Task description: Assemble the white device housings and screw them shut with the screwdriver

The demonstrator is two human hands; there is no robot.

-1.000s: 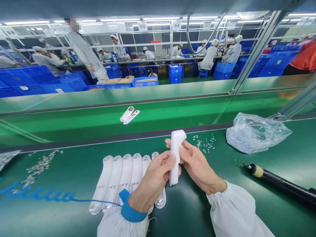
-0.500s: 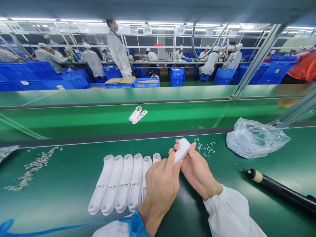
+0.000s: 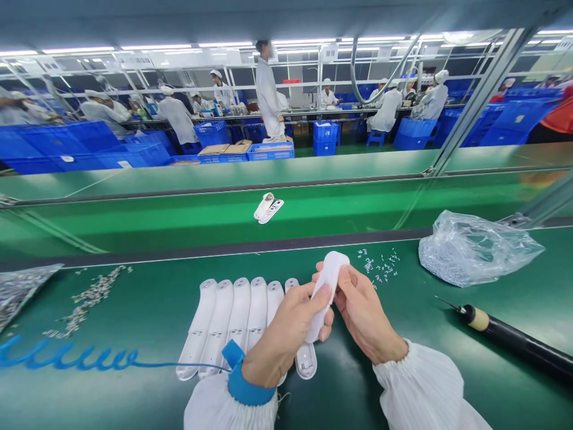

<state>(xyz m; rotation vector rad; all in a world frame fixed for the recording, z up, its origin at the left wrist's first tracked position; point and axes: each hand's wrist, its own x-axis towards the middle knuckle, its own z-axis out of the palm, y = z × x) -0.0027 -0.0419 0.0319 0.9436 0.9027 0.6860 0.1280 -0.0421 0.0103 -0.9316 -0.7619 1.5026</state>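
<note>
The green tabletop point(image 3: 152, 304) runs past the frame on both sides, its near edge out of sight. Toward the right edge lies a black driver-like tool point(image 3: 523, 339), its handle cut off; its thin tip points to the far left. A clear bag point(image 3: 477, 248) sits near the far edge, its contents too fine to make out. Left of centre, white shells point(image 3: 240, 298) stand in a row, lower ends partly hidden by the left hand point(image 3: 289, 319) and its sleeve.

That hand grasps the lower half of a white casing point(image 3: 332, 270), over the tabletop's middle; the right hand point(image 3: 364, 307) grips its upper part, thumb pressed on the side. The casing's long axis slants, broad end toward the far edge and slightly right. Fingers cover much of it, and its underside is hidden. Tiny white bits point(image 3: 379, 269) lie just beyond.
</note>
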